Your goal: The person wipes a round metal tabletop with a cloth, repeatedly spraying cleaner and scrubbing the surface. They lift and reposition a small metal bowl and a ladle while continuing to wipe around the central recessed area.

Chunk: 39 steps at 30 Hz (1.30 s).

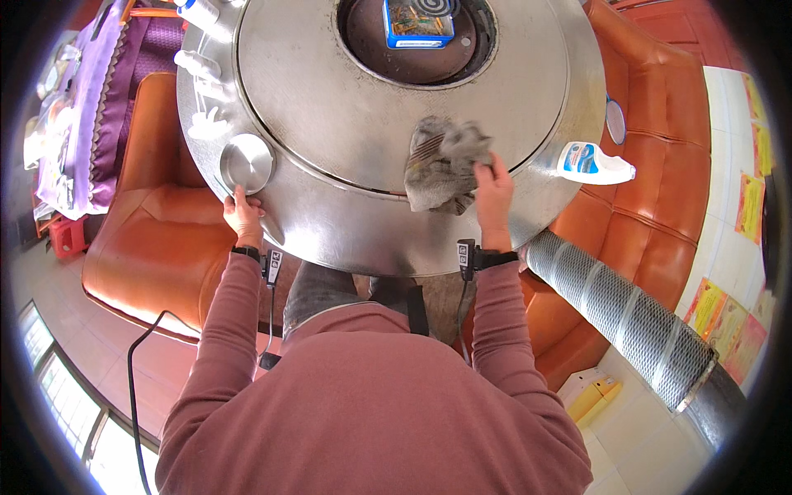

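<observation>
A crumpled grey cloth point(436, 170) with dark stripes lies bunched on the round metal table point(346, 229). My right hand point(495, 192) pinches the right side of this cloth between thumb and fingers. On the left, my left hand point(244, 213) is at the table's edge, its fingertips at the near rim of a shallow round metal dish point(247, 164). Whether those fingers grip the dish or only touch it, I cannot tell. Part of the cloth hides the groove around the table's raised centre.
A blue box point(418, 42) with a black coil sits in the recessed table centre. A white bottle point(595, 164) lies at the right rim. White containers point(198, 65) stand at left. A mesh-covered pipe point(619, 315) slants past orange seats point(662, 124). Cables hang from both wrists.
</observation>
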### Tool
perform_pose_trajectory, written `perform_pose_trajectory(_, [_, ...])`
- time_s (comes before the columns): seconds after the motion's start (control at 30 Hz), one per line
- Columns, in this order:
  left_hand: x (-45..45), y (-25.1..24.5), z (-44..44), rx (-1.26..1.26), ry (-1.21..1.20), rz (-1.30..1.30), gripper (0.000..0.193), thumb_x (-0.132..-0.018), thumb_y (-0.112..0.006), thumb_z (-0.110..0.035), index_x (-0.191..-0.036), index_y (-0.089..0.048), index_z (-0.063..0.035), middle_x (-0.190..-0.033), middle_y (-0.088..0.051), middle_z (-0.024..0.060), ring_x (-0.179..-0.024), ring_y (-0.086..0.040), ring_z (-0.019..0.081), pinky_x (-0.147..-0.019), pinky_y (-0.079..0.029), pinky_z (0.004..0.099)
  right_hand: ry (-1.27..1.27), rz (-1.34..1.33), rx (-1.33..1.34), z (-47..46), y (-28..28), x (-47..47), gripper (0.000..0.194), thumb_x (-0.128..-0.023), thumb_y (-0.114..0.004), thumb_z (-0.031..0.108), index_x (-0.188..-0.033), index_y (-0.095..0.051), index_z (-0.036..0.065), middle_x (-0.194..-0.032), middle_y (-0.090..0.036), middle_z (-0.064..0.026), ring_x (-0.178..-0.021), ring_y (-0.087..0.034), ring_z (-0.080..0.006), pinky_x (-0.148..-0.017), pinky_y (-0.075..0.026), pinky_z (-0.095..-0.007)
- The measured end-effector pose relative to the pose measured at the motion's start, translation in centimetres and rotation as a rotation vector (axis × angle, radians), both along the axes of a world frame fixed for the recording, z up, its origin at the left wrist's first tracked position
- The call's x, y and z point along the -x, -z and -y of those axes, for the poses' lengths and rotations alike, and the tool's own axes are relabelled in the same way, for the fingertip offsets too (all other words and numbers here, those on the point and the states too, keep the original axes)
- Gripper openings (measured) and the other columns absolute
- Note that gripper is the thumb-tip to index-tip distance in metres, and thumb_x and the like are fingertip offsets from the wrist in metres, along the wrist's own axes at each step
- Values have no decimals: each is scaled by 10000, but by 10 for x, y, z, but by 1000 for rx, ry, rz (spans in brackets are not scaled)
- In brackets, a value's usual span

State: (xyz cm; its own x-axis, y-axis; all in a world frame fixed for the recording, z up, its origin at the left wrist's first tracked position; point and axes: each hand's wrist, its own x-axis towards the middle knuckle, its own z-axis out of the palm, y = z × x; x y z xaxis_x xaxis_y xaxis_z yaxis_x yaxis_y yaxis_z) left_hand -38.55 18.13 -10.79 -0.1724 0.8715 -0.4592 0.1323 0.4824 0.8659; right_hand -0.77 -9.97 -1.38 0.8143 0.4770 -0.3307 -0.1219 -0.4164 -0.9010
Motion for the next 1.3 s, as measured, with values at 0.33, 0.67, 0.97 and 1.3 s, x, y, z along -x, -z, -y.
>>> perform_pose_trajectory(0.33, [-1,3,-1,0,0,-15,310,-952,-597,-325,-926,-526,-25,-574,-538,80,-372,-432,157,-350,-371,304,292,-874,-1097,-7,-61,-19,429,-1058,-371,298,-1394,-497,63,-1424,-542,-88,-1317,-486,-295,-1136,-335,-486])
perform_pose_trajectory(0.67, [-3,6,-4,-15,4,6,301,-956,-589,-334,-933,-513,-43,-555,-526,70,-361,-422,148,-339,-382,294,433,-333,-869,0,-103,-65,255,-1006,-487,241,-1164,-599,76,-1193,-643,-69,-1139,-576,-282,-960,-443,-478])
perform_pose_trajectory(0.97, [1,8,-3,-3,12,-29,316,-932,-623,-360,-966,-531,-60,-570,-529,67,-347,-424,155,-338,-376,302,-199,1086,484,23,0,-58,105,-879,-598,141,-909,-645,53,-986,-675,-119,-956,-621,-288,-790,-477,-442])
perform_pose_trajectory(1.3, [0,3,-1,-8,12,-39,315,-942,-591,-333,-905,-515,-30,-561,-516,73,-361,-432,160,-353,-393,308,-114,975,523,8,13,-114,592,-877,-644,470,-1389,-533,194,-1465,-436,-167,-1357,-375,-416,-1052,-319,-615])
